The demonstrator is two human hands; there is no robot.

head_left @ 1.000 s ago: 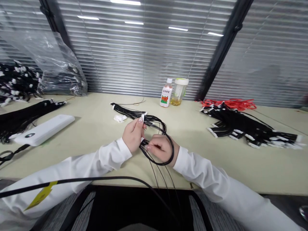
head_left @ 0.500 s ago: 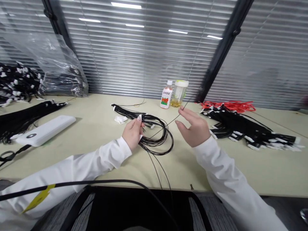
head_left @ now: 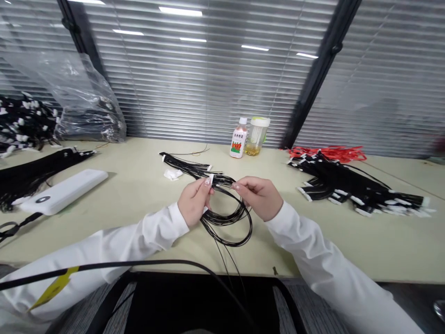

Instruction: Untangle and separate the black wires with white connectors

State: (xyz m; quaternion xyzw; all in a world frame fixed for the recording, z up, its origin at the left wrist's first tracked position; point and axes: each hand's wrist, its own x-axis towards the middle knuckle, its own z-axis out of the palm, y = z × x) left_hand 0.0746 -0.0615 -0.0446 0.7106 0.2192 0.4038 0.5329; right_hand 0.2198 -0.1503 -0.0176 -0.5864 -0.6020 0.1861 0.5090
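A looped bundle of thin black cables [head_left: 227,219] lies on the pale table in front of me, with a straighter stretch running to the back left. My left hand [head_left: 195,199] pinches one side of the loop, and a white tag or connector [head_left: 211,179] sticks up at its fingertips. On the other side of the loop, my right hand [head_left: 259,195] is closed, thumb against fingers, on the upper black strands. Which strand it grips is partly hidden. Loose cable ends hang toward the table's front edge.
A white power bank [head_left: 66,189] and scissors [head_left: 10,228] lie left. Cable bundles [head_left: 45,169] and a plastic bag [head_left: 92,111] stand behind them. A drink bottle [head_left: 238,139] and a cup [head_left: 256,137] are at the back. Black cables [head_left: 351,181] and red strips [head_left: 330,153] lie right.
My right hand has come left and down from an open pose beside a stretched strand, and now closes at the loop. My left hand has shifted slightly right; the loop has spread lower.
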